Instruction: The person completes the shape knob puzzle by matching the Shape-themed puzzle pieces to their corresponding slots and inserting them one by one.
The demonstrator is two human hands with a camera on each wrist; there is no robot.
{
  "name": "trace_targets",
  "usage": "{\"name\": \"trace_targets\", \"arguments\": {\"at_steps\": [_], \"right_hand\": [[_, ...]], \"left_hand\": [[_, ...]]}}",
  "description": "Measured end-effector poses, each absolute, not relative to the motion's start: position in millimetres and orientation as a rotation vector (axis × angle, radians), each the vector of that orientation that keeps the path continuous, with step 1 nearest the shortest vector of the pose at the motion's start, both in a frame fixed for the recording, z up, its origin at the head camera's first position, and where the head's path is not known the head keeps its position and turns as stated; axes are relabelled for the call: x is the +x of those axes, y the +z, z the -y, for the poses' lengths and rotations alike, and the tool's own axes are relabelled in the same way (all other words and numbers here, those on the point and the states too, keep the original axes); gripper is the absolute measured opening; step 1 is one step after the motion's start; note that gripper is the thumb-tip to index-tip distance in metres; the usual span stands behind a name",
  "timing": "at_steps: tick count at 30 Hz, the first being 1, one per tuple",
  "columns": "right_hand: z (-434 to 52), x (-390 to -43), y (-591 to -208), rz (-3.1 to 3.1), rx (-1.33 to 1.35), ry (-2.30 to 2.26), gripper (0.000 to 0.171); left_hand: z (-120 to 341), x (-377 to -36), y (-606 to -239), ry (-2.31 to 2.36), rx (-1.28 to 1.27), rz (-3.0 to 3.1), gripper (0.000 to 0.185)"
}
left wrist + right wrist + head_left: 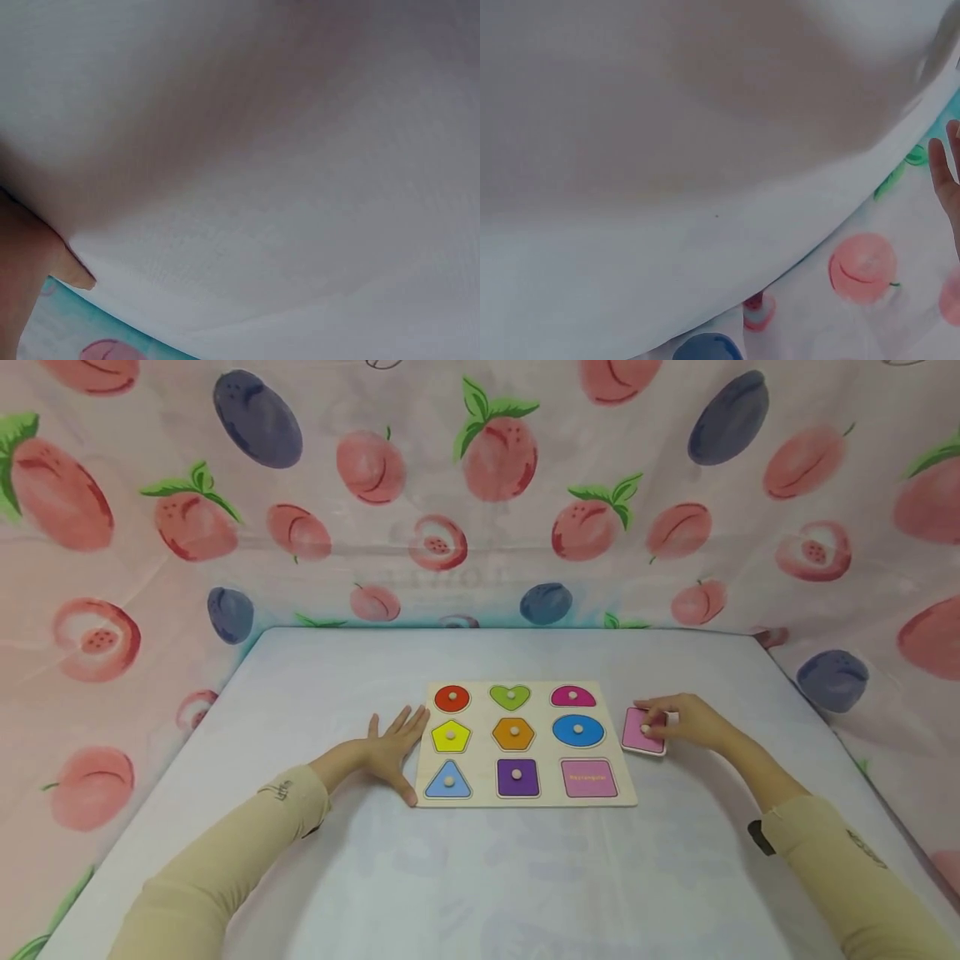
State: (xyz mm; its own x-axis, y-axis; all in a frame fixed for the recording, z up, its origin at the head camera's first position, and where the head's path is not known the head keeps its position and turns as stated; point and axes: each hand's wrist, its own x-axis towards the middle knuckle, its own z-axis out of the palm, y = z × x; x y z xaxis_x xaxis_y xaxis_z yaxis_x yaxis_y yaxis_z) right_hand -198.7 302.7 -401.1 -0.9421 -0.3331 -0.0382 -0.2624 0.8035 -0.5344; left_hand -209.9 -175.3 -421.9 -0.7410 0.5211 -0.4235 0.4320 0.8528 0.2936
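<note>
In the head view a cream shape-puzzle board [543, 745] lies flat on the table. My left hand [388, 752] rests at its left edge with fingers spread, the thumb near the lower corner. Beyond the board's right side, my right hand [693, 722] pinches the small knob of a pink rectangular puzzle piece [636, 740]. A matching pink rectangular recess [588, 787] at the board's lower right holds no piece. Part of the left hand [30, 262] shows in the left wrist view, and fingers of the right hand [946, 184] show in the right wrist view.
Several knobbed pieces sit in the board, among them a red circle [442, 700], a yellow pentagon [441, 737], a blue oval [592, 732] and a purple square [517, 789]. A white cloth covers the table [450, 885]. Fruit-printed curtain [420, 435] surrounds its back and sides.
</note>
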Motion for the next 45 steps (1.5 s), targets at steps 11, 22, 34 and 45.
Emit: {"name": "trace_targets", "arguments": {"at_steps": [11,22,34,45], "right_hand": [[-300.1,-193.1,-403.7,-2.969,-0.652,-0.912,0.006],[-299.9,-193.1,-406.5,-2.983,-0.746,-0.993,0.011],[-289.4,-185.1,-404.3,-3.044,-0.733,-0.925,0.009],[-273.3,-174.6,-393.7,-2.974,-0.611,-0.882,0.011]], "left_hand": [[174.9,-210.2,-422.5,0.252,0.697,-2.519,0.138],[176.1,-210.0,-423.3,0.251,0.689,-2.516,0.138],[175.5,-210.4,-421.0,0.275,0.696,-2.516,0.138],[176.4,-211.9,-422.4,0.279,0.697,-2.513,0.139]]}}
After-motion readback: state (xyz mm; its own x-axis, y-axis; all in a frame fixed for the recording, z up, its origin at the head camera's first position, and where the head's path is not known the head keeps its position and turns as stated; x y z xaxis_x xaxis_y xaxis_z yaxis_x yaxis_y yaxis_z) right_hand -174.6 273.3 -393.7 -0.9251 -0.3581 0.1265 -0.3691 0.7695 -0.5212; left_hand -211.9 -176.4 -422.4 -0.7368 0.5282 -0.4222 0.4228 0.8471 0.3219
